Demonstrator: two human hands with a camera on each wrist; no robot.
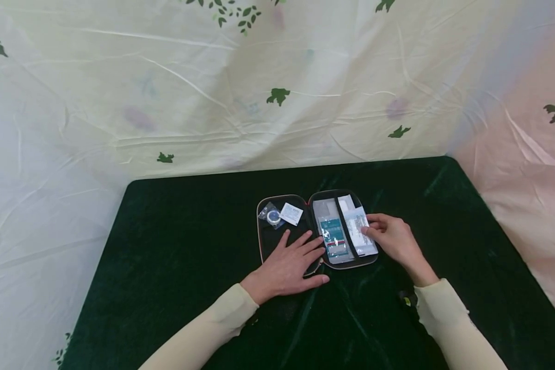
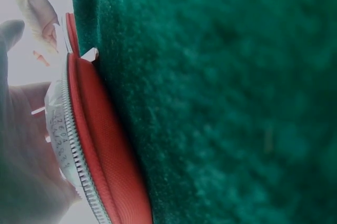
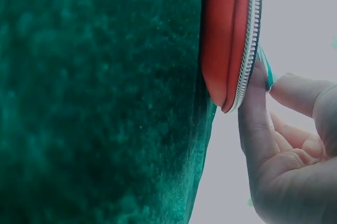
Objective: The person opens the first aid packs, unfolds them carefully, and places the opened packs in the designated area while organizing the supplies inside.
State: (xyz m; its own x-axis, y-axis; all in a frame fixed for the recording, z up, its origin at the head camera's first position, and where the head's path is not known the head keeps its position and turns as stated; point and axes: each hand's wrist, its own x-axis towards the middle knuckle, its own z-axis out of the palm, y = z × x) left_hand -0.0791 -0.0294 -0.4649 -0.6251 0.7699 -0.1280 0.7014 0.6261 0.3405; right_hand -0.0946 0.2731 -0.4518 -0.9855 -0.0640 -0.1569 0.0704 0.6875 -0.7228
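Observation:
A small zippered case (image 1: 343, 265), red outside and black inside, lies unfolded on the table. My left hand (image 1: 284, 267) rests with spread fingers across the front of its left half, fingertips by the spine. In that half sit a white square sachet (image 1: 291, 214) and a roll of tape (image 1: 273, 217) in clear wrap. With thumb and finger, my right hand (image 1: 394, 239) pinches the right edge of a white printed packet (image 1: 358, 231) in the right half. Beside it, a black elastic strap (image 1: 344, 226) crosses over a teal and clear packet (image 1: 334, 237).
Dark green velvet cloth (image 1: 189, 231) covers the table. Behind it and at both sides hangs pale fabric (image 1: 203, 113) with leaf prints. The case's zipper teeth (image 2: 79, 161) run along its rim in the left wrist view.

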